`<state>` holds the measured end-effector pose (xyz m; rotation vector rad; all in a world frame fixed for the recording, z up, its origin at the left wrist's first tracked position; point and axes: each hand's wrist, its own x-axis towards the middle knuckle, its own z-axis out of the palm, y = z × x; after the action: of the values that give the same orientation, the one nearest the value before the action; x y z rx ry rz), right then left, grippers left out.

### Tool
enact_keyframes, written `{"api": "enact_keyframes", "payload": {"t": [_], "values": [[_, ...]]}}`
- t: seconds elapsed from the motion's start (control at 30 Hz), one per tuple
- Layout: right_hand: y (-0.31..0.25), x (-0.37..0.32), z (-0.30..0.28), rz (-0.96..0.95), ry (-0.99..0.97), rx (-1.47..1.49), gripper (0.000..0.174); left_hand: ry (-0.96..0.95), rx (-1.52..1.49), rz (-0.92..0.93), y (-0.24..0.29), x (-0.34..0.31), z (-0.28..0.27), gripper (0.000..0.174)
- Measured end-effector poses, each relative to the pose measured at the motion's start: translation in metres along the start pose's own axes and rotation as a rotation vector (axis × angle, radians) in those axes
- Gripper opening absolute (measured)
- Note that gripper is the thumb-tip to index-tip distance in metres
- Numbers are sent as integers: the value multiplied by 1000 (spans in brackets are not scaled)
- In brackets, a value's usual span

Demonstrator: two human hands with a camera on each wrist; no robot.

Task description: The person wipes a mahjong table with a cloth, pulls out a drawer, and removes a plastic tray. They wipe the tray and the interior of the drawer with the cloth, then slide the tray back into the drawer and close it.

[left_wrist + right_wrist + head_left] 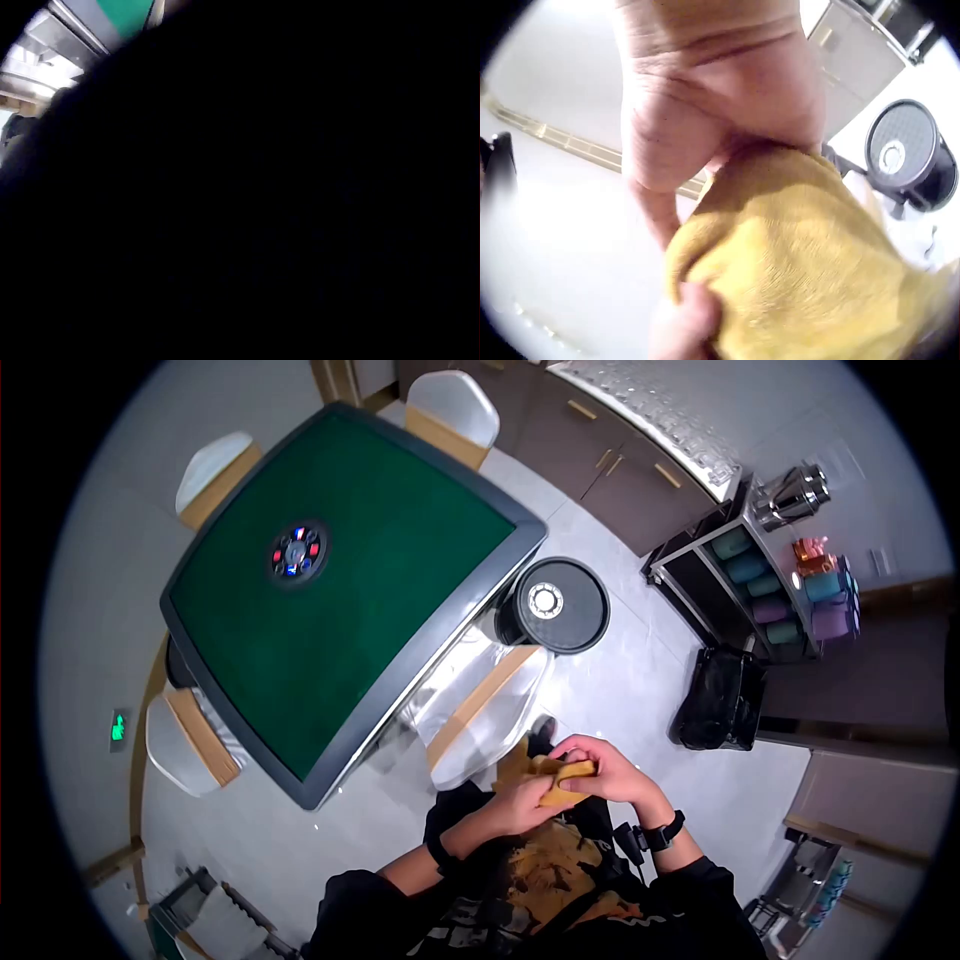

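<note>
A yellow cloth (566, 794) is bunched between both hands, in front of the person's body. On its left part, my left hand (516, 809) grips the fabric, with the thumb pressed on it in the right wrist view. The right hand (618, 776) holds the other side, its fingers bent over the folds. Seen from the right wrist, the cloth (780, 255) spreads below the palm (720, 112) and hides most of the fingers. The left wrist view is nearly all black.
A green-topped table (390, 490) with white chairs stands ahead to the left. Beside it are a round black bin (575, 625) and a chair (485, 710) close in front of the hands. A black bag (715, 700) sits on the floor to the right, below a shelf rack (700, 550).
</note>
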<state>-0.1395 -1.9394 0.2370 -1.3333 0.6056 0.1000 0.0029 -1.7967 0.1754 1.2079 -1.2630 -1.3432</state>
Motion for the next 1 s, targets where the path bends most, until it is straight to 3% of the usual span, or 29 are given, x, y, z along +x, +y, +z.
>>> {"api": "enact_keyframes", "payload": {"t": [0.03,0.07,0.17,0.2,0.23,0.33,0.37,0.4,0.43,0.5,0.57,0.63,0.67,0.7,0.77,0.83,0.87,1.0], "values": [[5,-12,-19,-13,-10,44,44,-37,37,74,10,15,4,32],[17,-27,-39,-26,-20,88,45,60,-7,183,24,34,12,30],[60,-74,-85,-99,72,101,43,-285,-2,-214,11,95,41,28],[79,-91,-99,-96,113,55,40,-297,26,-235,18,120,57,24],[99,-118,-157,-121,166,9,38,-295,49,-78,9,173,95,23],[160,-161,-220,-52,680,-149,28,-78,-217,-146,27,244,152,25],[168,-175,-237,54,800,77,20,2,-231,-201,30,269,163,26],[191,-191,-260,69,765,141,19,87,-244,-240,32,297,172,27],[212,-203,-281,85,727,202,18,29,-52,-237,32,319,176,26],[211,-210,-308,-15,644,357,21,-97,308,-237,43,354,183,26],[201,-205,-339,-77,542,420,33,-174,403,-87,71,382,210,22],[196,-176,-362,-42,579,779,38,-281,548,52,90,408,230,20],[180,-164,-381,-69,583,708,41,-411,510,-66,108,423,238,21],[165,-152,-401,-95,589,636,44,-427,566,158,112,438,245,23],[140,-122,-436,-152,573,538,44,-358,620,302,99,463,257,22],[115,-89,-470,-196,511,471,44,-529,777,36,102,508,253,16],[102,-72,-490,-212,481,440,44,-457,703,33,109,528,244,10],[47,-21,-574,-235,359,337,43,-162,567,258,85,612,205,32]]}}
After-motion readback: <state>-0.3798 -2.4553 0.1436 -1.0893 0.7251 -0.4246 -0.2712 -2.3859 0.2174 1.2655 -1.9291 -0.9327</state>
